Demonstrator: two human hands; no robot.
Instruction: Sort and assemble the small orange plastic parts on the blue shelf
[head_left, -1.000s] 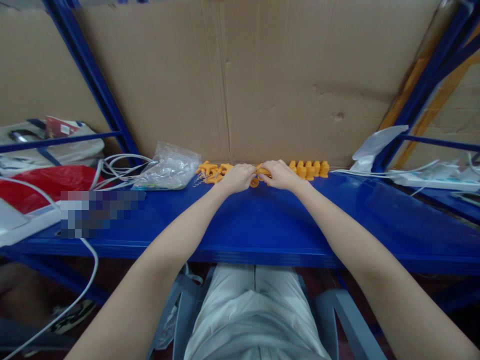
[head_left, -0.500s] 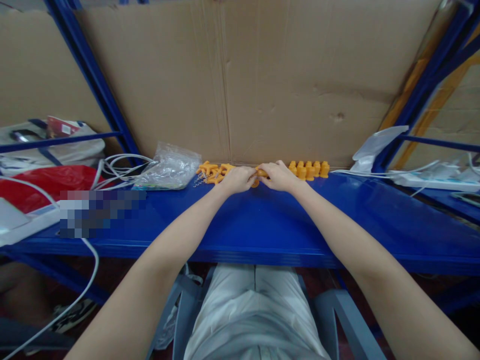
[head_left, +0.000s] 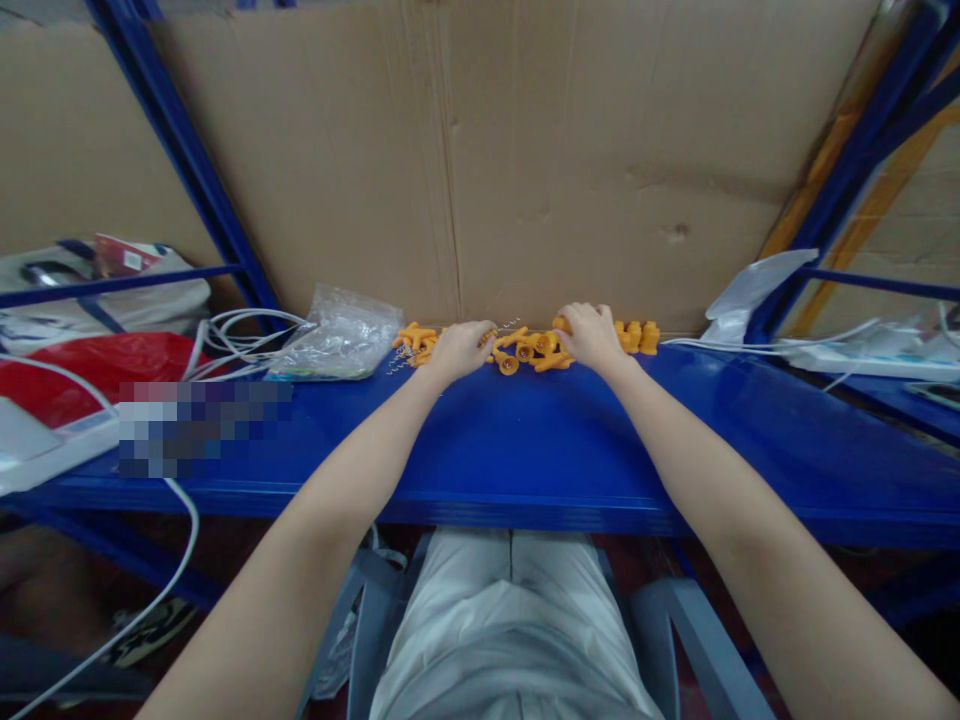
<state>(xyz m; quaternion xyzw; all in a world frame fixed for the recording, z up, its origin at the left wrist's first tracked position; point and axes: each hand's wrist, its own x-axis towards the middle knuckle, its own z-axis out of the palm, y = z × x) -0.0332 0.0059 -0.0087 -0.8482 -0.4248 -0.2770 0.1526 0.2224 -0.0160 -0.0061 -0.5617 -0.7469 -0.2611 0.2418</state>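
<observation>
My left hand (head_left: 463,350) is closed around something small and orange, beside a pile of orange star-shaped pieces (head_left: 417,338) and small metal bits (head_left: 401,360). My right hand (head_left: 590,333) grips an orange part (head_left: 562,325), with its fingers bent over it. Between my hands lie several loose orange pieces (head_left: 541,345), some with round cup-like ends, one (head_left: 508,362) nearest me. Just right of my right hand, orange knob-shaped pieces (head_left: 649,338) stand upright in rows, partly hidden by the hand.
The blue table (head_left: 517,440) ends behind at a cardboard wall (head_left: 562,170). A clear plastic bag (head_left: 337,335), white cables (head_left: 225,335) and a red bag (head_left: 97,370) lie left. Blue posts rise at both sides. At lower left, a person's leg (head_left: 52,580) shows.
My hands have moved apart, left hand leftward and right hand rightward toward the upright pieces. The loose orange pieces between them are now uncovered.
</observation>
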